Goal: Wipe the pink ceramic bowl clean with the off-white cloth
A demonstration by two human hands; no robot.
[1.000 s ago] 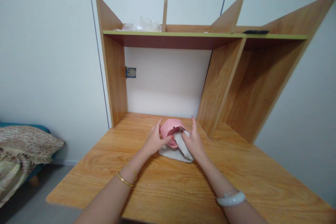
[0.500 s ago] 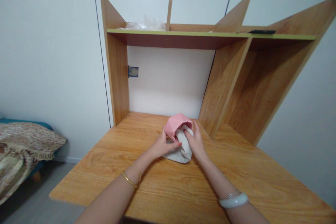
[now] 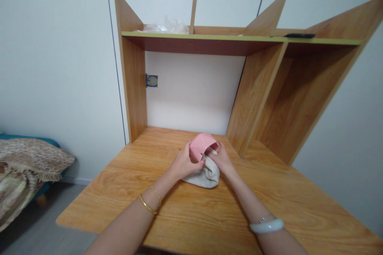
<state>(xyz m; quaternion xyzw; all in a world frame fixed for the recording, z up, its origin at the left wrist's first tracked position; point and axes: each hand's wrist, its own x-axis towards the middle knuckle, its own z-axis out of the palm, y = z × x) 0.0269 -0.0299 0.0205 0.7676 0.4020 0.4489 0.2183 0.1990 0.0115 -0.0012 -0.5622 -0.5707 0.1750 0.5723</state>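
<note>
A pink faceted container (image 3: pixel 201 146), which looks like a small pot or pen holder, lies tilted above the desk with its mouth turned to the lower right. My left hand (image 3: pixel 186 162) is wrapped round its left side, the thumb near the rim. At the mouth, my right hand (image 3: pixel 222 160) has its fingers partly inside, pressing a greyish-white cloth (image 3: pixel 208 173) there. The rest of the cloth hangs below the container and rests on the desk. Some right fingertips are hidden by the cloth and rim.
The wooden desk (image 3: pixel 185 219) carries a shelf unit (image 3: pixel 191 40) at its back. Clear plastic wrapping (image 3: pixel 167 27) and a flat black object (image 3: pixel 299 36) lie on the upper shelf. A wall box (image 3: pixel 152 81) shows behind. At left is a blanket (image 3: pixel 36 159) on a blue seat or bed.
The pink container has turned a little and sunk slightly, its mouth now more to the right. More of the cloth bunches below it, and my right fingers have shifted at the rim.
</note>
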